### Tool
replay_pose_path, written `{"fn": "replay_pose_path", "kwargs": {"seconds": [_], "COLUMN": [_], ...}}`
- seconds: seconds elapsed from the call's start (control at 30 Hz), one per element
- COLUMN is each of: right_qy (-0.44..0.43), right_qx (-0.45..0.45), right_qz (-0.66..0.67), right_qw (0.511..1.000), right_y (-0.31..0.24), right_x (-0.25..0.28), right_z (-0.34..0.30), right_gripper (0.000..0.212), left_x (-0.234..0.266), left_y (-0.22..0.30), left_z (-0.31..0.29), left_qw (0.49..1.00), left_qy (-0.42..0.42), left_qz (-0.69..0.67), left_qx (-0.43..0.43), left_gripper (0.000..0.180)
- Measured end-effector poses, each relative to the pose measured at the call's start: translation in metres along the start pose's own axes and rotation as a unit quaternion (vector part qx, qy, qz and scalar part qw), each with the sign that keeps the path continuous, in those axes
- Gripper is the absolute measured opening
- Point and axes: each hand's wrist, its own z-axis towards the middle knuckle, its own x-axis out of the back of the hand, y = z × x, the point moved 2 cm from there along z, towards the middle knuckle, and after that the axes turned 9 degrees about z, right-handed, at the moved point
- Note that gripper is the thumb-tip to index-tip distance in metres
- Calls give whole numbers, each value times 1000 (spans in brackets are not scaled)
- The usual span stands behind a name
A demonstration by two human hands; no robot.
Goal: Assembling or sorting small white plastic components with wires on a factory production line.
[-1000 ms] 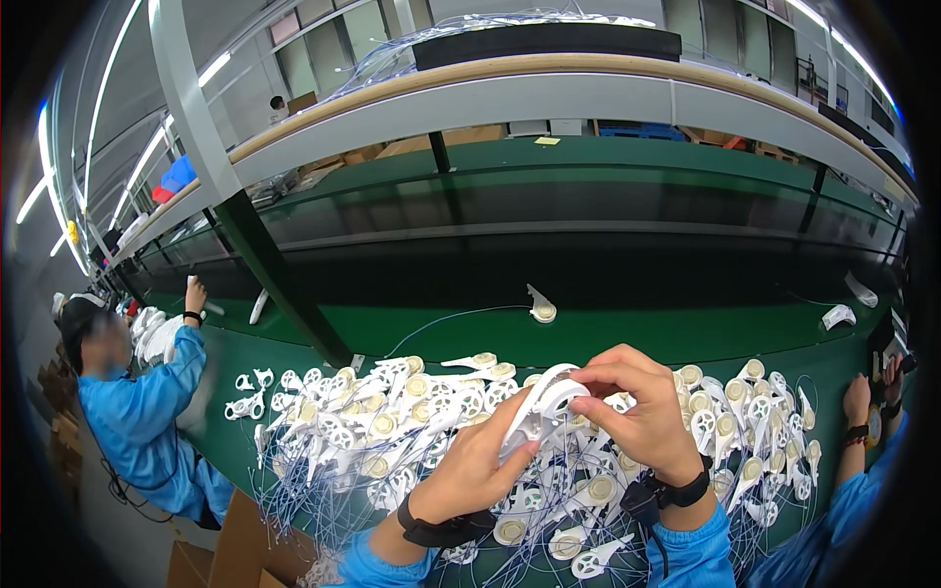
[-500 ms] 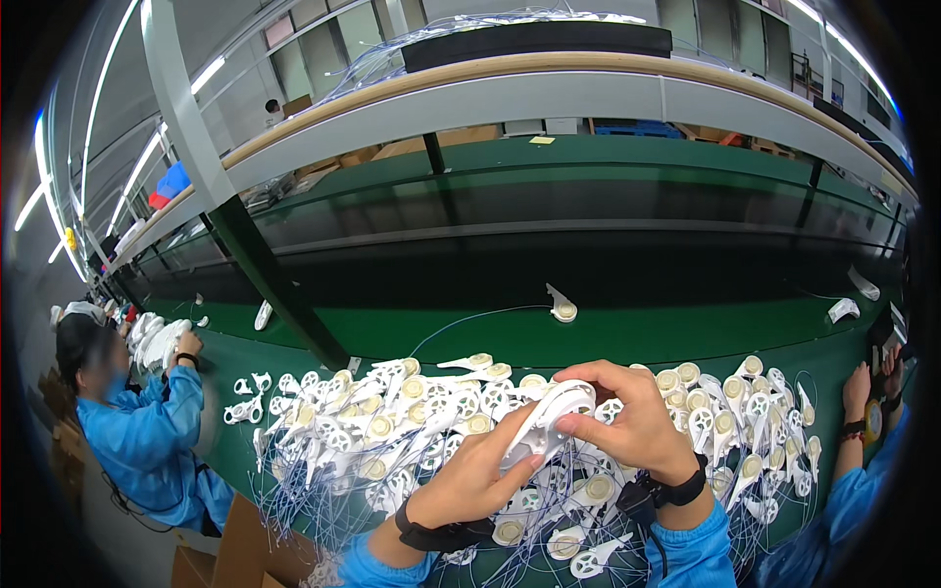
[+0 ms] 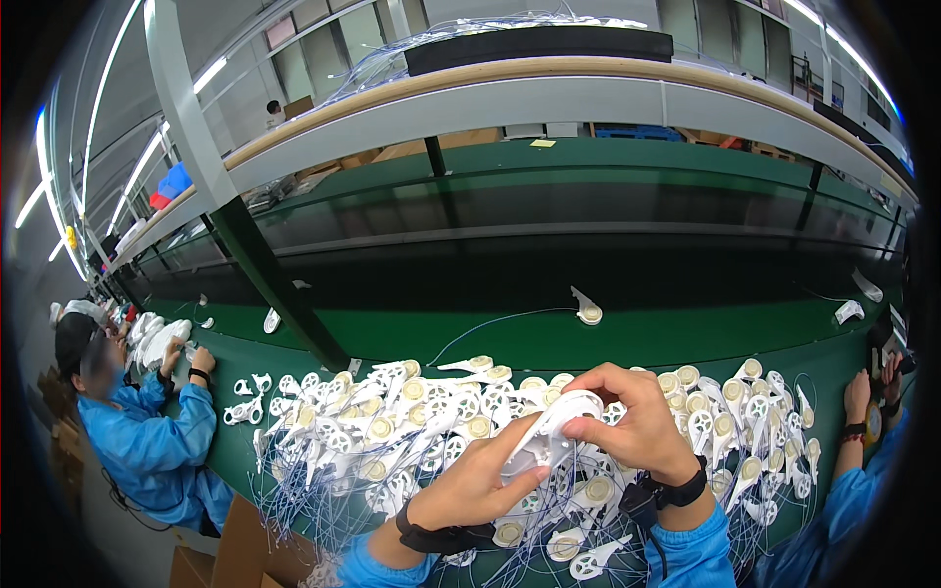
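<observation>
Between both hands, over the pile, is a white plastic housing point(image 3: 537, 449) with a rounded end and an open hollow side. My left hand point(image 3: 480, 478) grips its lower left side, the thumb along the near edge. My right hand point(image 3: 632, 416) closes on the rounded upper end, with its thumb and fingers on opposite sides. Under and around them lies a heap of white plastic parts point(image 3: 412, 390), many with round cream discs or spoked wheels. Thin bluish wires point(image 3: 314, 500) trail from the heap toward me. My palms and fingers hide part of the housing.
Beyond the green bench edge runs a dark conveyor belt carrying a loose white part point(image 3: 588, 310) with a wire. A green post point(image 3: 274, 274) rises at left, supporting a shelf point(image 3: 549, 93). Co-workers in blue sit left point(image 3: 147, 441) and right. A cardboard box point(image 3: 245, 549) stands lower left.
The loose parts on the belt have shifted right. My hands keep hold of the housing, which has tilted slightly. The co-worker at left has moved both hands.
</observation>
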Motion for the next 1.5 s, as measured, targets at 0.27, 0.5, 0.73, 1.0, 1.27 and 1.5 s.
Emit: {"fn": "replay_pose_path", "kwargs": {"seconds": [0.27, 0.5, 0.73, 1.0, 1.27, 1.5], "right_qy": [-9, -36, -43, -24, -35, 30], "right_qx": [-5, 21, -7, 18, 67, 128], "right_qz": [-11, -32, -40, -17, -82, -126], "right_qw": [1000, 999, 998, 999, 994, 983], "right_y": [-4, -3, -4, -4, -1, -1], "right_x": [-1, -3, -2, -4, -20, -30], "right_z": [1, 2, 2, 2, 1, -1], "right_gripper": [39, 43, 38, 33, 36, 41], "left_x": [3, -2, 0, -1, -2, -2], "left_y": [0, -1, 0, -1, -6, -12], "left_z": [-1, 1, 0, 0, 1, 0], "left_qw": [999, 998, 999, 999, 998, 994], "left_qy": [29, 30, 4, 13, 36, 85], "left_qz": [34, 42, 49, 35, 51, 62], "left_qx": [-13, -25, 2, -16, 0, -5], "left_gripper": [47, 48, 48, 48, 37, 36]}}
